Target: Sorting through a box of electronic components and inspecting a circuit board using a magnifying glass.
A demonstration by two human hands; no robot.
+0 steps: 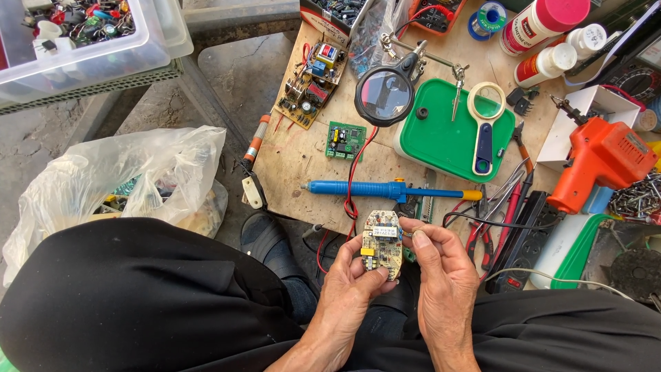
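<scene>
My left hand [350, 282] grips a small yellowish circuit board [382, 241] from below, holding it up over my lap. My right hand [441, 265] pinches the board's right edge with thumb and fingertips. Just beyond the board on the wooden worktop [296, 158] lies a blue desoldering pump [372, 187] with a yellow tip. A red wire [352, 179] runs from the board area up across the worktop.
A green circuit board [344, 140] and a larger brown one [313, 79] lie on the worktop. A magnifier on a stand [383, 94], a green tray [441, 134] with a hand lens [485, 124], an orange soldering gun [599, 162], pliers [496, 207], and bottles [544, 24] crowd the right. A plastic bag [117, 179] sits left.
</scene>
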